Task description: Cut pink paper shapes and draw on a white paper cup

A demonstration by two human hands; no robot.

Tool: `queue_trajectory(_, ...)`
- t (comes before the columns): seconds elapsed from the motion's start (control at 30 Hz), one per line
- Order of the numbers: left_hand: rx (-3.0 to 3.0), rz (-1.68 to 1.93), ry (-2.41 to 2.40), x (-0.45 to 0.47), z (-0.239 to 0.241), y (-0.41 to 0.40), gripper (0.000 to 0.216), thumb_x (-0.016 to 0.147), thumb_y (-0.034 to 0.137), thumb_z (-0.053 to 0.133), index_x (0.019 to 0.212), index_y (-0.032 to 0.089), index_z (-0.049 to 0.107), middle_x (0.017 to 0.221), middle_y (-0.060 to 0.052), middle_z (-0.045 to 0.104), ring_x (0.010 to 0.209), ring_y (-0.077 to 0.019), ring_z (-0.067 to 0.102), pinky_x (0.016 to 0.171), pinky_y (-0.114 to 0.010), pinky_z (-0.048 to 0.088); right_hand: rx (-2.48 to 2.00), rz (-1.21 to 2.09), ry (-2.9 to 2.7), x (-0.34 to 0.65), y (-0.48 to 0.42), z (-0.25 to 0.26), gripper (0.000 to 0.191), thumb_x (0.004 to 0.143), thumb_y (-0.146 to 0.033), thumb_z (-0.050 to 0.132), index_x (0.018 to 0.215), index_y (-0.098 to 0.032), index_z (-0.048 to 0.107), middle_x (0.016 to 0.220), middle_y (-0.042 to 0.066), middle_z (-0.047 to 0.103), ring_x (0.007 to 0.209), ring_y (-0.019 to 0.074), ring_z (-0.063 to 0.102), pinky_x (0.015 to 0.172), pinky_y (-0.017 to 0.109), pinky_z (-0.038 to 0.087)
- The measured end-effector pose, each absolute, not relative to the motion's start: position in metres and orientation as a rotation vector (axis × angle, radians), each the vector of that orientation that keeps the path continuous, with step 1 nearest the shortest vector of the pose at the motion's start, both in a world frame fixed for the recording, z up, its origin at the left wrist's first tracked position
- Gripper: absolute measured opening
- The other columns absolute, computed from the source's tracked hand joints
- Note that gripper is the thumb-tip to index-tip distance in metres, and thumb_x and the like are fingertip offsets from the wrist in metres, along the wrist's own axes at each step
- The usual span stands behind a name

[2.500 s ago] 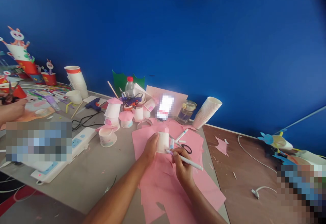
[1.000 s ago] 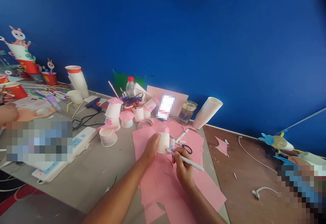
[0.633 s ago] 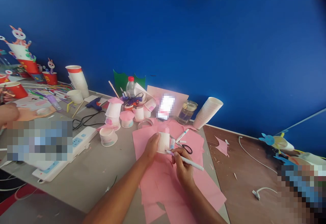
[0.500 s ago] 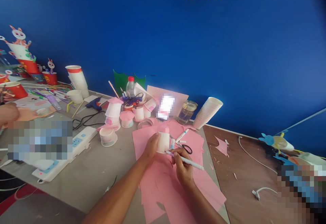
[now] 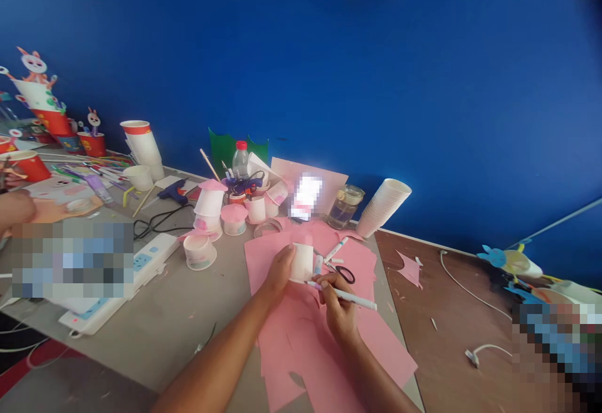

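Note:
My left hand [image 5: 281, 268] is closed round the left side of a white paper cup [image 5: 303, 262] with a pink top. In my right hand [image 5: 339, 305] is a marker [image 5: 353, 299] with a white barrel, its purplish tip close to the cup's lower rim; I cannot tell whether it touches. Both hands are above overlapping sheets of pink paper [image 5: 291, 338]. Just beyond my right hand lie black-handled scissors [image 5: 345, 274] and another white marker [image 5: 337, 249]. The fingertips behind the cup are hidden.
Several pink-trimmed cups [image 5: 234, 219] stand left of the paper, near a glue gun [image 5: 173, 192] and a power strip [image 5: 149, 259]. Behind are a lit phone [image 5: 305, 197], a glass jar [image 5: 345, 206] and stacked cups [image 5: 384, 207]. Another person's hand [image 5: 16, 207] is at far left.
My right hand and the marker have shifted very slightly along the cup's lower rim. My left hand keeps the cup in nearly the same place.

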State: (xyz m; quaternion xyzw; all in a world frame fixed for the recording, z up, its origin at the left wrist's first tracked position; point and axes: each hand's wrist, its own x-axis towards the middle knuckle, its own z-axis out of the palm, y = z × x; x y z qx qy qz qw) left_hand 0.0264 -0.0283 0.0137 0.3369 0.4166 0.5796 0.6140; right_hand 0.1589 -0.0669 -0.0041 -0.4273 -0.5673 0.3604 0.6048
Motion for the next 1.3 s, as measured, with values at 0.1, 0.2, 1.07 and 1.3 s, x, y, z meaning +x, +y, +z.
queue_trajectory(0.1, 0.759, 1.329, 0.954, 0.0265, 0.0155, -0.0279, 0.047, 0.078, 0.060, 0.059, 0.074, 0.014, 0.066, 0.067, -0.004, 0.067, 0.057, -0.0149, 0.057, 0.051, -0.025, 0.039, -0.980, 0.849, -1.311, 0.1594, -0.0668, -0.0051, 0.024, 0.086, -0.036, 0.055, 0.069, -0.021, 0.061, 0.060, -0.001, 0.057, 0.062, 0.0182, 0.056, 0.060, 0.031, 0.046)
queue_trajectory(0.2, 0.752, 1.327, 0.957, 0.0265, 0.0167, -0.0276, 0.049, 0.076, 0.062, 0.061, 0.072, 0.013, 0.066, 0.066, -0.005, 0.067, 0.057, -0.0157, 0.057, 0.051, -0.026, 0.040, -0.954, 0.882, -1.279, 0.1588, -0.0674, -0.0034, 0.025, 0.087, -0.038, 0.055, 0.070, -0.022, 0.060, 0.055, -0.004, 0.052, 0.050, 0.0138, 0.047, 0.056, 0.030, 0.044)
queue_trajectory(1.07, 0.764, 1.327, 0.955, 0.0260, 0.0152, -0.0271, 0.046, 0.077, 0.060, 0.059, 0.070, 0.015, 0.067, 0.065, -0.005, 0.068, 0.056, -0.0163, 0.058, 0.052, -0.027, 0.040, -0.979, 0.897, -1.308, 0.1573, -0.0675, 0.0007, 0.028, 0.088, -0.043, 0.055, 0.070, -0.021, 0.059, 0.049, -0.005, 0.048, 0.047, 0.0136, 0.045, 0.049, 0.027, 0.038)
queue_trajectory(1.3, 0.763, 1.327, 0.970, 0.0262, 0.0152, -0.0274, 0.045, 0.078, 0.059, 0.059, 0.071, 0.015, 0.066, 0.065, -0.003, 0.067, 0.055, -0.0144, 0.056, 0.051, -0.026, 0.039, -0.976, 0.930, -1.316, 0.1595, -0.0665, -0.0024, 0.025, 0.087, -0.039, 0.055, 0.070, -0.022, 0.060, 0.051, -0.004, 0.049, 0.049, 0.0142, 0.045, 0.049, 0.027, 0.037)
